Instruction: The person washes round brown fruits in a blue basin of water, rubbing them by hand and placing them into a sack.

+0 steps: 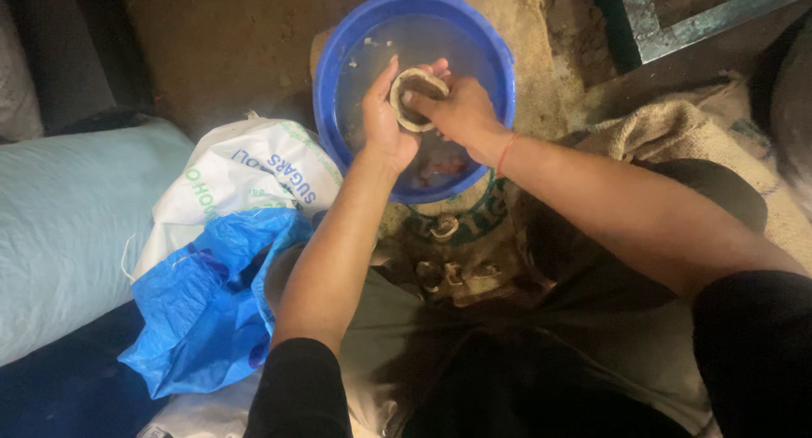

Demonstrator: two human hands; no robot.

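A round blue plastic basin (334, 49) holding murky water stands on the ground in front of me. Over it, my left hand (385, 117) and my right hand (457, 108) together hold a small pale ring-shaped piece (420, 83), like a shell or a hollow clay cup. My left hand cups it from the left side. The fingers of my right hand press into its opening from the right. A red thread is tied around my right wrist. Reddish bits lie under the water at the basin's near side.
Several similar pale pieces (444, 227) lie on a dark cloth below the basin. A white printed sack (254, 163) and a blue plastic bag (203, 303) lie at the left, beside a pale cushion (76, 227). Burlap (668, 125) lies at the right.
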